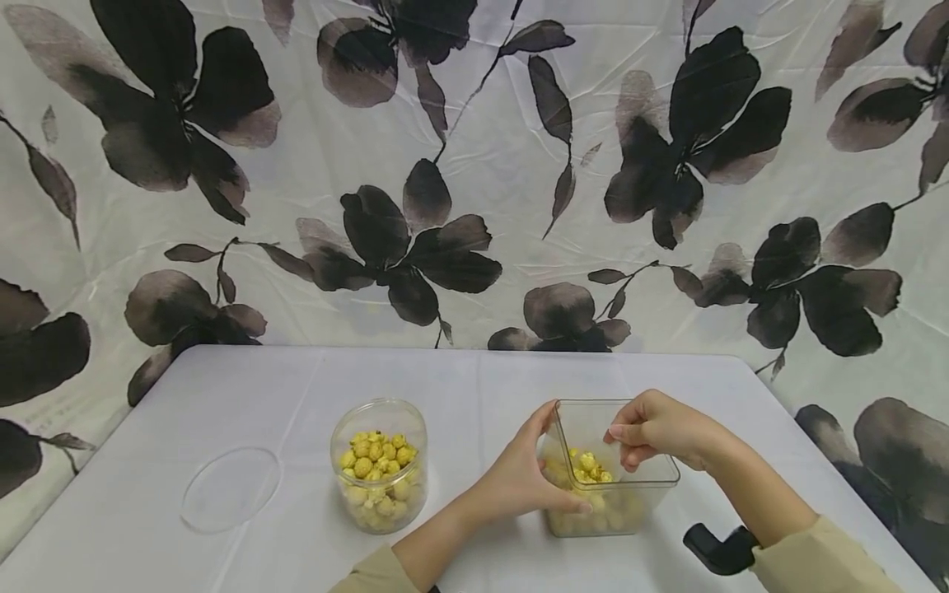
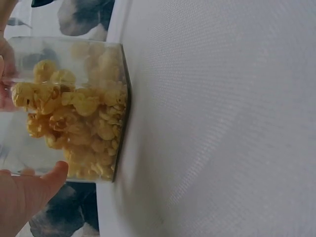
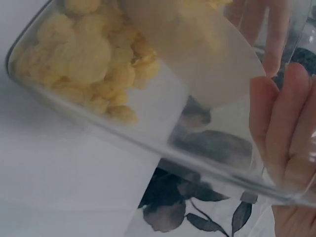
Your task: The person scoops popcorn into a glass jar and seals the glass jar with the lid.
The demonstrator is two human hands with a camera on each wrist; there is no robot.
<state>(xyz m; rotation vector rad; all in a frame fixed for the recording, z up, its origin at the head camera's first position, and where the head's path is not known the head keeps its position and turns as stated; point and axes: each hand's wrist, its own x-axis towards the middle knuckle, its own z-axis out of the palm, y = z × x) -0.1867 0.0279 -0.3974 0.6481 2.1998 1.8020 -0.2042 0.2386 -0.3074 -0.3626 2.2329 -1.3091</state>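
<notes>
Round lid (image 1: 231, 490): lower left of the frame; clear, thin disc, flat on the smooth white cloth of the table (image 1: 296, 387).
Round jar (image 1: 380, 409): left of centre, lower half; clear cylinder, upright, open at the top, holding rough yellow popcorn balls (image 1: 374, 457).
Left hand (image 1: 522, 473): between the round jar and the square container; grips the container at its left side, thumb along the near wall.
Square container (image 1: 656, 504): right of centre, lower half; clear, rigid, flat-walled with rounded corners, upright, open; long side of the rim runs left to right.
Popcorn in container (image 1: 589, 469): lumpy, yellow, matte; lies below and to the left of the right fingertips; the right hand is the nearer through the opening, the left hand outside the wall.
Right hand (image 1: 660, 432): over the right part of the opening, fingertips below rim level; fingers curled, thumb against them; cannot tell whether they pinch anything.
Hazy shape (image 3: 212, 64): upper centre of the right wrist view; translucent, round-ended, close to the fingertips; identity unclear.
Black piece (image 1: 719, 549): lower right, beside the right sleeve (image 1: 823, 560); bent, dark.
</notes>
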